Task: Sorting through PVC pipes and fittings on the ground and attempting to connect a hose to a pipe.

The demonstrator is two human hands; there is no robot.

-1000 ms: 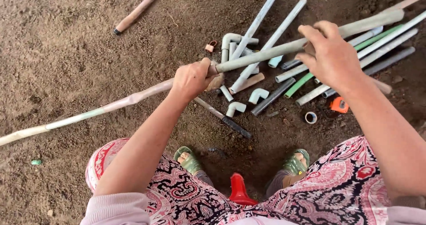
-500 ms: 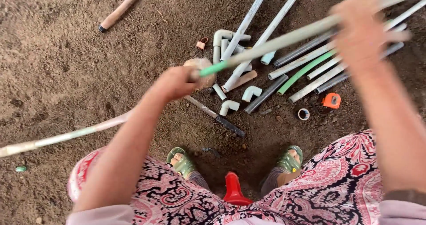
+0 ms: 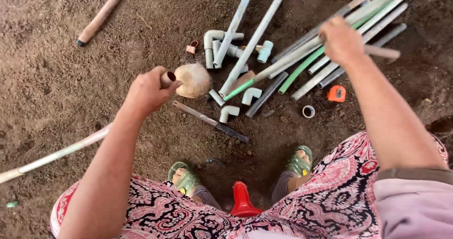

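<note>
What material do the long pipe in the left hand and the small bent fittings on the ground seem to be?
Long pipe: probably plastic, matte pale grey-white, dirty, with an open round end at the left hand. Bent fittings: likely moulded plastic, smooth light grey.

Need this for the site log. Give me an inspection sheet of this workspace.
Surface: bare dirt ground.
Job's things: long pipe in left hand; grey pipe with green tip in right hand.
Clutter: pile of pipes, elbow fittings, round stone, hammer, orange tape measure, tape roll, red stool.
Grippers: both hands closed on pipes.
Cables: nothing seen.
Surroundings: a brown pipe lying apart.
</note>
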